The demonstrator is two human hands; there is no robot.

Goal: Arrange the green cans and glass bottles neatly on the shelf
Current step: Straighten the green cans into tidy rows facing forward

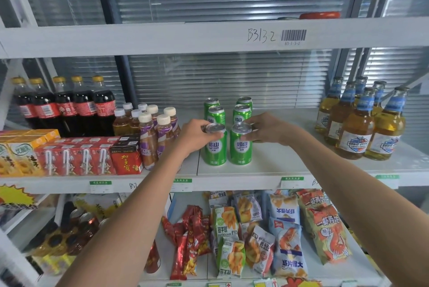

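Six green cans [227,127] stand upright on the middle shelf [267,166], a flat white board, in two columns of three running from front to back; they are smooth cylinders with glossy green sides, white lettering and dull silver pull-tab tops. The left hand [193,135] grips the front left can [214,145] at its rim, fingers [204,127] curled over the lid and the thumb side wrapped round the top edge. The right hand [267,130] holds the front right can [241,144] likewise, its fingertips pinching the silver rim while the palm sits just beside the can's right flank. The two front cans stand close side by side, a narrow gap between them, near the shelf's front lip. Well apart to the right, the glass bottles [362,119] cluster upright on the same shelf: clear glass with pale amber liquid, blue neck wraps, metal crown caps and white shield-shaped labels (the back ones partly hidden by those in front). To the left stand dark cola bottles [65,105] with yellow caps, small plastic tea bottles [148,128] with cream and white caps, and boxy red drink cartons [88,159] with straws stuck on their faces. On the shelf below lie crinkled foil snack bags [278,228] in a loose heap.
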